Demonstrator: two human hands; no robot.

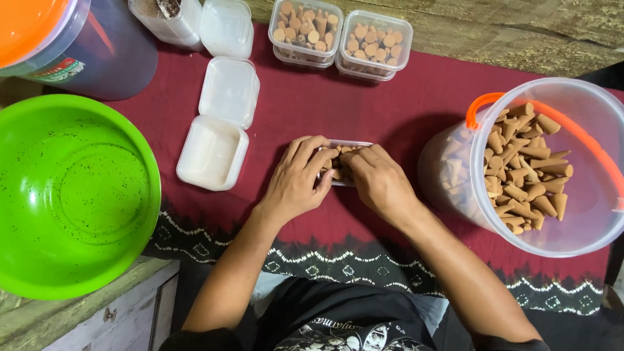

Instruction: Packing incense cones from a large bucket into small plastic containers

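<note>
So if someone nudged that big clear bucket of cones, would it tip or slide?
The clear bucket already leans on its side, so it might roll or spill. Its cones are piled loose and would probably shift. Thin plastic walls suggest it's fairly light.

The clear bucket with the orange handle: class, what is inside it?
The clear bucket holds a loose heap of brown cones, piled against its near-left wall. The cones on top cover whatever lies beneath them, so how deep the heap goes cannot be told.
</note>
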